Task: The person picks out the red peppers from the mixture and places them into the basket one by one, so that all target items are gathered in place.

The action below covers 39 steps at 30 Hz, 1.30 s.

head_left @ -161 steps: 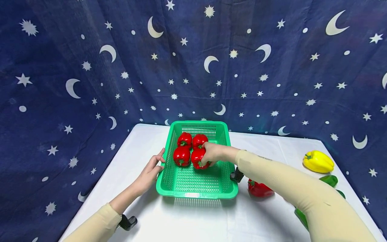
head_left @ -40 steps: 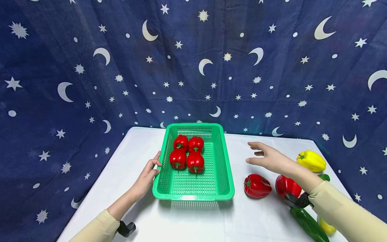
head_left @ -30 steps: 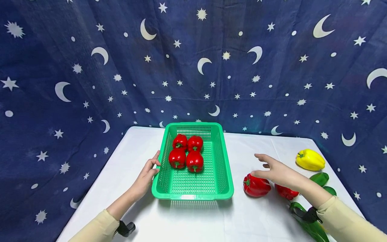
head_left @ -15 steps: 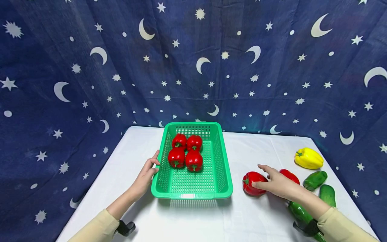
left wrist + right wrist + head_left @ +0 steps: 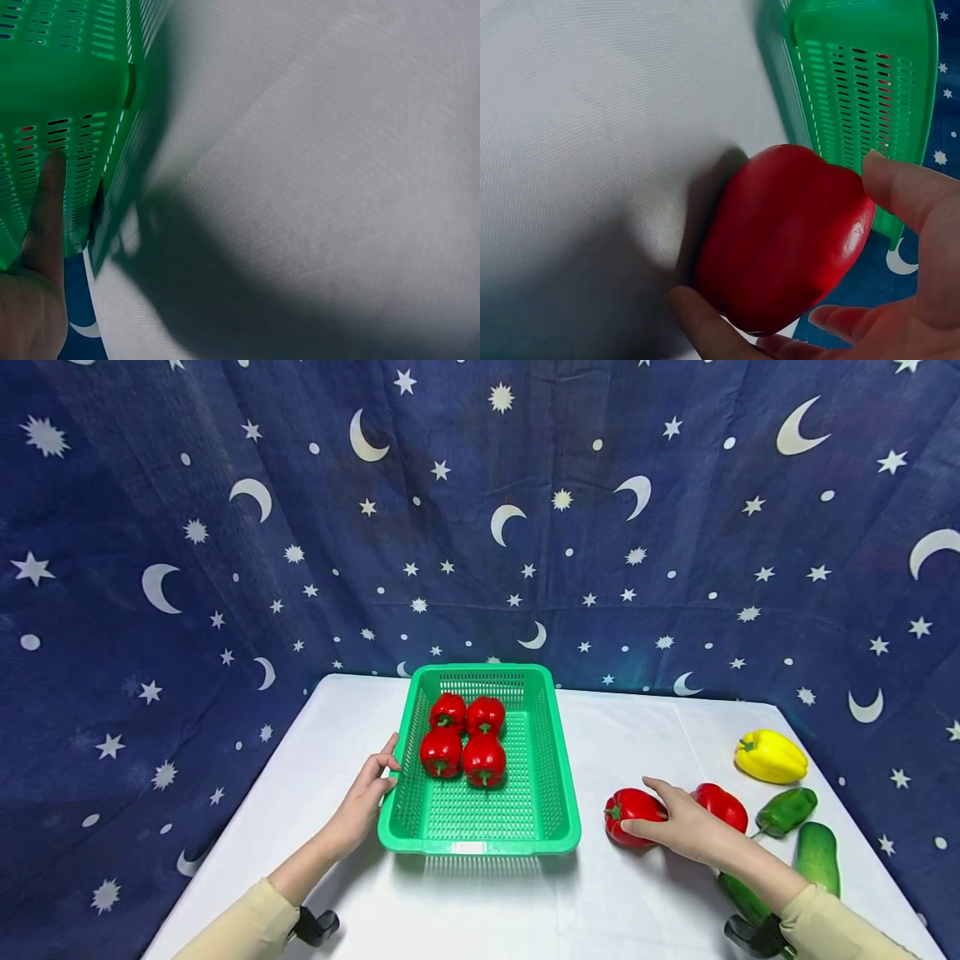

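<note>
I have the right hand (image 5: 681,823) curled round the red pepper (image 5: 632,806), which sits on the surface (image 5: 637,910) at the basket's four o'clock. My worry is its glossy skin: too light a pinch could let it slip. The second red pepper (image 5: 723,806), near its three o'clock, might roll if my knuckles brush it. My left hand (image 5: 360,802), unclenched, touches the basket (image 5: 480,846) at nine; pressing too hard could slide it.
</note>
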### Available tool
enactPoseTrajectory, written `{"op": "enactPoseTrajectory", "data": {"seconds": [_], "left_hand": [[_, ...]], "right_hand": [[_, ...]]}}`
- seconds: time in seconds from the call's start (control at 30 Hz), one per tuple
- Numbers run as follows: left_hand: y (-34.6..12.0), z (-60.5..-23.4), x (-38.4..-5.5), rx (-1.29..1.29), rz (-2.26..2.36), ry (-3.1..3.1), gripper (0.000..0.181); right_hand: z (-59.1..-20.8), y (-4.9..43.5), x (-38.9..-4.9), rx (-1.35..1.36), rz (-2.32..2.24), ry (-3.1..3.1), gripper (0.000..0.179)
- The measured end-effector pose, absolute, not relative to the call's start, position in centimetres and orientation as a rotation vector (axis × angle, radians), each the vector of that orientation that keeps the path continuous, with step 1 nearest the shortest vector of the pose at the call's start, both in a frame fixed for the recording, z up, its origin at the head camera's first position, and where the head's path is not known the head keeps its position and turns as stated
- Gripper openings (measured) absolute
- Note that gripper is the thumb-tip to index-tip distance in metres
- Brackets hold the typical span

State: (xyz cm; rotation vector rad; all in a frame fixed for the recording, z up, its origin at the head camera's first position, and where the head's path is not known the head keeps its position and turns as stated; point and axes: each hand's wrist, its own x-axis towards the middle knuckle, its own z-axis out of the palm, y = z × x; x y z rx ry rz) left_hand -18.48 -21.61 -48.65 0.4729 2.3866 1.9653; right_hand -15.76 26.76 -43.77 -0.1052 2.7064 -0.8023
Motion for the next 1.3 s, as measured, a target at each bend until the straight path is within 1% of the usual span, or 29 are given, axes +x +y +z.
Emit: {"op": "enactPoseTrajectory", "data": {"seconds": [0.8, 1.3], "left_hand": [[-21.56, -48.98, -18.42, 0.456, 1.958, 2.384, 0.015], [-21.63, -48.62, -18.38, 0.455, 1.948, 2.401, 0.015]], "right_hand": [[-44.6, 26.85, -15.79, -0.024, -0.787, 2.706, 0.104], [-44.45, 26.29, -15.94, -0.083, -0.792, 2.734, 0.095]]}}
